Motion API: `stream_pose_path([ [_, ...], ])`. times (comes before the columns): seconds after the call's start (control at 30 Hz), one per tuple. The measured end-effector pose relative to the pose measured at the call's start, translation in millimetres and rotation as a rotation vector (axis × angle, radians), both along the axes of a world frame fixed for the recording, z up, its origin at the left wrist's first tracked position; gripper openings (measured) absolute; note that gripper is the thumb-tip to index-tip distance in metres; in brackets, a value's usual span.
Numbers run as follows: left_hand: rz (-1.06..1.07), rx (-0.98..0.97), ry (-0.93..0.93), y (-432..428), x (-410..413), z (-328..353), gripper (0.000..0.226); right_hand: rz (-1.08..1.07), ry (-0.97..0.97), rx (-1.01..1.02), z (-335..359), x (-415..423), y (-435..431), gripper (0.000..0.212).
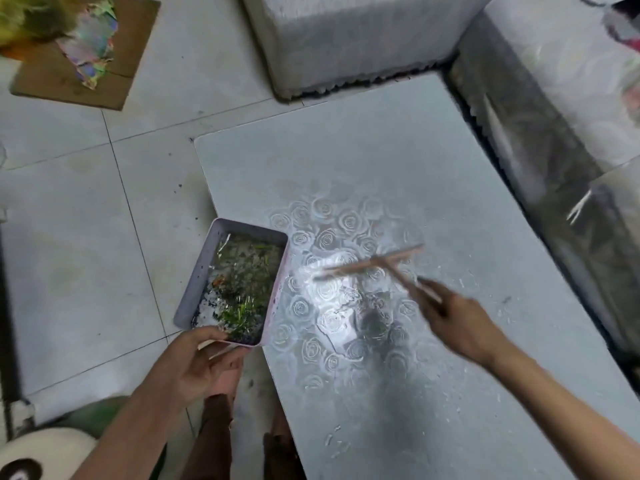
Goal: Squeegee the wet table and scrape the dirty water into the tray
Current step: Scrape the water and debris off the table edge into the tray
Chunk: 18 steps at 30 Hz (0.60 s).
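A wet grey table with a rose pattern fills the middle and right. My right hand grips the handle of a pink squeegee, whose blurred blade lies across the wet patch near the table's left edge. Dark dirt sits in the water just below the blade. My left hand holds the near end of a pale pink tray against the table's left edge. The tray holds dirty water with green scraps and dark bits.
Tiled floor lies to the left, with a cardboard sheet carrying a colourful rag at the top left. Grey upholstered seats border the table at the back and right. My legs show below the tray.
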<state>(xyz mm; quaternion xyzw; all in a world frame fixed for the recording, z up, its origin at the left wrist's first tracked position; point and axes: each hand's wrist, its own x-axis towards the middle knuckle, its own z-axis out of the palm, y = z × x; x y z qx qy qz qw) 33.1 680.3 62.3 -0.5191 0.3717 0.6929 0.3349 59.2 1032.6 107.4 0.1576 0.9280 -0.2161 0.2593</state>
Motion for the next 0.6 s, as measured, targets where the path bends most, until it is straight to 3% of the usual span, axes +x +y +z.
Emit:
stream_pose_path([
  [0.17, 0.027, -0.009, -0.003, 14, 14, 4, 0.021, -0.278, 0.048, -0.008, -30, -86, 65, 0.025],
  [0.3, 0.042, -0.032, 0.011, 29, 21, -3, 0.019, -0.532, 0.058, -0.126, -64, -107, 97, 0.037],
  [0.43, 0.040, -0.046, 0.046, 42, 25, -9, 0.020, -0.459, 0.083, -0.084, -85, -61, 67, 0.023],
  [0.6, 0.058, -0.026, 0.026, 58, 27, -8, 0.023, -0.348, -0.025, -0.190, -64, 46, -18, 0.028],
])
